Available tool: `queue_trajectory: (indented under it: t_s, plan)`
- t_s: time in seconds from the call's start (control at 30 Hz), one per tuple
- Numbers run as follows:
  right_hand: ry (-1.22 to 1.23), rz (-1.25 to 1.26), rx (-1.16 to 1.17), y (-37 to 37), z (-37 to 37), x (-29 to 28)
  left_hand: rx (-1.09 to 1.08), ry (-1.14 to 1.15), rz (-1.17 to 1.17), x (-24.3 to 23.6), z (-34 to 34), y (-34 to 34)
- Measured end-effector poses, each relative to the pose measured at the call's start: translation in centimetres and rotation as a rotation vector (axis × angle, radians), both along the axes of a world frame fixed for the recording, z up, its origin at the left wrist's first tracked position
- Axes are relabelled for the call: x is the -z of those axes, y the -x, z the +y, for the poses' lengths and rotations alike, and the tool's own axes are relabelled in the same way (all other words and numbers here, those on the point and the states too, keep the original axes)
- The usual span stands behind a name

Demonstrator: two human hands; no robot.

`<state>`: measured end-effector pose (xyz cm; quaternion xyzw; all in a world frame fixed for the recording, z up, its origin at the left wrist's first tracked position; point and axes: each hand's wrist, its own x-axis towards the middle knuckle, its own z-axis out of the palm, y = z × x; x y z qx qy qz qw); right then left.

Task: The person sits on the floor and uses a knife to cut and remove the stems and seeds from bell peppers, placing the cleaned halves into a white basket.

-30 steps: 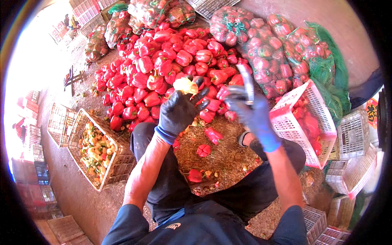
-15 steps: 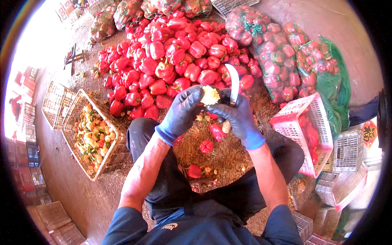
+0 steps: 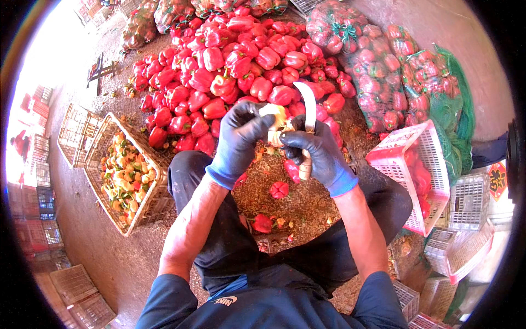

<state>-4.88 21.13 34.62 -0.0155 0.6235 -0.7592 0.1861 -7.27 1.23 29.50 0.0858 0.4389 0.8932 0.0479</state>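
My gloved left hand (image 3: 244, 141) is closed on a pale yellow pepper core (image 3: 278, 114), thumb and fingers pinching it. Close beside it, my gloved right hand (image 3: 318, 151) grips a curved knife (image 3: 308, 104). The blade points up and away, and the light wooden handle shows below the palm. Another pale piece sits between the two hands, and I cannot tell which one holds it. Just beyond lies a large heap of red bell peppers (image 3: 219, 82). On the ground between my legs are a loose red pepper (image 3: 279, 189) and another pepper (image 3: 262, 223).
A plastic crate (image 3: 159, 205) of pepper cores stands at my left, with another crate (image 3: 74, 131) behind it. To my right a pink-and-white crate (image 3: 383, 156) holds red peppers. Net bags of peppers (image 3: 375, 82) line the far right. Scraps litter the floor.
The knife blade has shifted slightly left. My left thumb has come across the pepper core, and the hands sit closer round it. The whole view has shifted a little.
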Motion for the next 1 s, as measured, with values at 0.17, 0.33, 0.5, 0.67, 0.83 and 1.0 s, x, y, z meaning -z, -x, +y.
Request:
queue_trajectory:
  t_s: [0.17,0.33,0.5,0.67,0.83,1.0]
  plan:
    - [-0.103,0.055,0.220,-1.1,2.5,-2.8,-0.525,0.074,0.003,-1.5,-5.6,1.8]
    - [-0.696,0.338,0.562,-2.6,17.0,-5.3,-1.027,0.683,0.081,-1.4,-21.8,-3.6]
    - [-1.376,0.426,0.896,-7.0,39.8,-5.6,-1.208,1.722,0.172,4.7,-31.0,-8.3]
    - [-1.284,0.351,0.937,-8.1,38.2,-4.6,-0.535,1.295,-0.176,12.2,-21.5,-6.9]
    - [-0.803,0.302,0.781,-2.5,20.4,-2.5,-0.004,1.664,-0.286,24.2,-13.6,-5.4]
    - [-0.789,0.171,0.580,-0.6,15.4,0.5,0.194,1.847,-0.382,29.2,-8.9,-3.8]
